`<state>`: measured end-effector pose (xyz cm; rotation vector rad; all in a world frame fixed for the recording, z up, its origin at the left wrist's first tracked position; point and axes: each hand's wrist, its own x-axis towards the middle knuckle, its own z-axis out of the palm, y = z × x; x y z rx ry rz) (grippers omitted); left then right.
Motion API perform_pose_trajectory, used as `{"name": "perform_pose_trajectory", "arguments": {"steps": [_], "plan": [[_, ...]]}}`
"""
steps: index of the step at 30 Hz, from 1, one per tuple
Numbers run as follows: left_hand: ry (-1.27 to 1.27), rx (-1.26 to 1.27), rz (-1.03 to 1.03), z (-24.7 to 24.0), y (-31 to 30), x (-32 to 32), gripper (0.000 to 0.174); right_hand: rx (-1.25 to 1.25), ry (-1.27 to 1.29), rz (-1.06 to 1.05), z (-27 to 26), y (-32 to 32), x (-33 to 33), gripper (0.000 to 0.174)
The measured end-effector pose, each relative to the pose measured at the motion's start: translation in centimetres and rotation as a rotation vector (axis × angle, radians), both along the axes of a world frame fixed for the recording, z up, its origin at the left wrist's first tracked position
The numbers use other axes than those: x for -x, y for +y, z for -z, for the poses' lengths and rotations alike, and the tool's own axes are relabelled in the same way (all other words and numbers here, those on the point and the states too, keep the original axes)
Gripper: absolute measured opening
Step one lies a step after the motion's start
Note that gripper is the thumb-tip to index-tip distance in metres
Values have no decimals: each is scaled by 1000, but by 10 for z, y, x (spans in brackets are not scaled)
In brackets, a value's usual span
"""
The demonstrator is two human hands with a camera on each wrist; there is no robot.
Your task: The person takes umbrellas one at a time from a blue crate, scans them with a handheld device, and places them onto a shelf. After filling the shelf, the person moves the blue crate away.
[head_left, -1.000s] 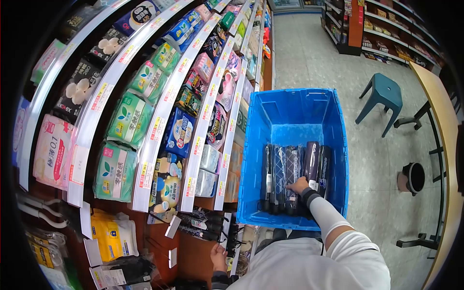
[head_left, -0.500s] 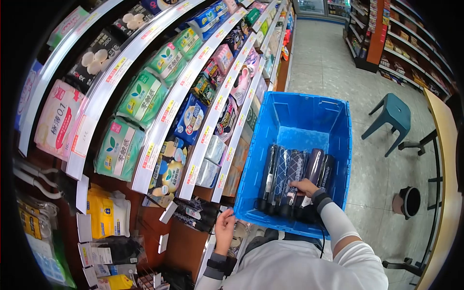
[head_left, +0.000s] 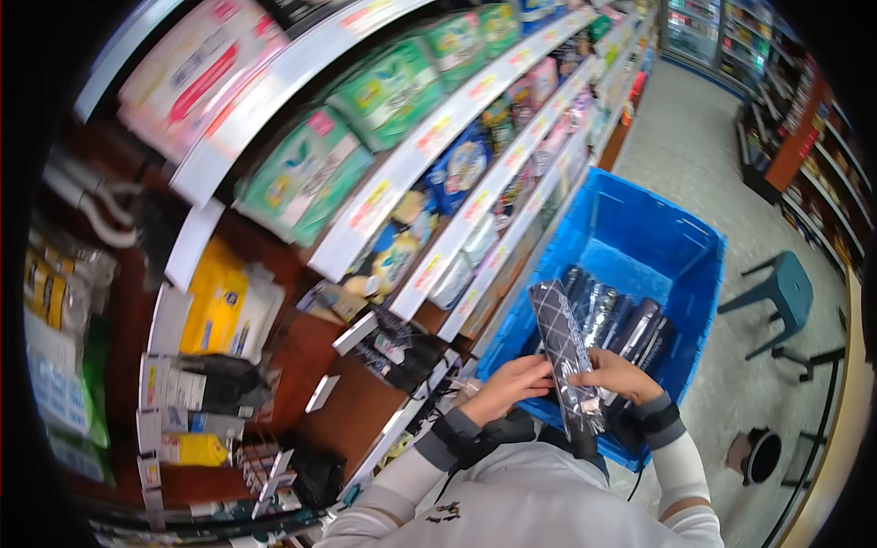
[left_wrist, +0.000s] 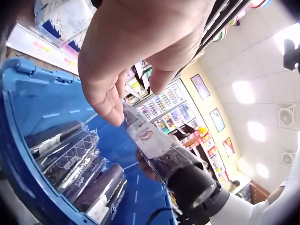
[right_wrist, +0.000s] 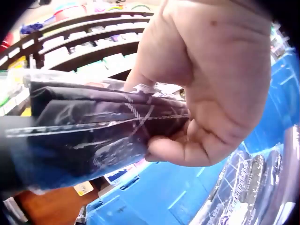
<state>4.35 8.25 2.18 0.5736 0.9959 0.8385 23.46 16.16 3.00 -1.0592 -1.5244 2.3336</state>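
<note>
A folding umbrella (head_left: pixel 559 333), dark with crossed white lines and wrapped in clear plastic, is held slanted above the near part of a blue crate (head_left: pixel 708 239). My right hand (head_left: pixel 621 376) grips it near its lower half, thumb and fingers around the wrapper in the right wrist view. On the other side, my left hand (head_left: pixel 516 388) has its fingertips right at the wrapped umbrella; in the left wrist view its thumb (left_wrist: pixel 161 80) stands apart from the fingers. Several more wrapped umbrellas (head_left: pixel 639 329) lie side by side inside the crate.
Shelves with packaged pads (head_left: pixel 306 178) run along the left. Lower down, dark wrapped umbrellas (head_left: pixel 393 352) lie on a shelf by a yellow pack (head_left: pixel 215 301). At right are a green stool (head_left: pixel 781 288), a dark bin (head_left: pixel 760 457) and a table edge (head_left: pixel 845 365).
My right hand has lifted a patterned umbrella from among those in the crate. My left hand has come up from beside the shelf to the umbrella. The head view has turned left.
</note>
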Motion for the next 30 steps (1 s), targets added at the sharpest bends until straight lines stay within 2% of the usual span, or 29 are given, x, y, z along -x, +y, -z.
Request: {"name": "perform_pose_trajectory", "arguments": {"steps": [2, 6, 7, 9, 11, 13, 15, 17, 19, 21, 22, 23, 26, 30], "plan": [[-38, 44, 4, 4, -8, 11, 34, -23, -76, -115, 2, -6, 13, 42], [-74, 150, -80, -1, -35, 39, 29, -102, 8, -223, -1, -23, 53, 44], [-75, 153, -80, -2, -42, 49, 29, -98, 8, -223, 0, -26, 65, 44], [-124, 200, -144, -3, -57, 69, 30, -204, -74, -388, 4, -28, 90, 44], [-124, 226, -181, 10, -71, 88, 29, -211, -66, -413, 4, -33, 119, 48], [-101, 271, -356, 17, -81, 104, 29, -417, -155, -505, 10, -37, 147, 49], [-108, 261, -389, 33, -89, 124, 27, -447, -71, -460, 30, -46, 173, 51], [-198, 206, -505, 50, -95, 147, 27, -668, -126, -504, 31, -52, 198, 53], [-227, 204, -525, 53, -95, 169, 26, -655, -37, -475, 41, -57, 215, 57], [-272, 248, -628, 72, -94, 194, 26, -661, -134, -470, 38, -60, 227, 59], [-254, 300, -713, 73, -92, 203, 20, -692, -162, -447, 45, -64, 231, 60], [-248, 308, -703, 77, -90, 212, 20, -684, -163, -436, 54, -67, 234, 60], [-221, 315, -843, 101, -84, 241, 18, -672, -206, -380, 76, -75, 240, 54], [-263, 328, -867, 137, -76, 272, 20, -679, -271, -287, 97, -83, 250, 51]]}}
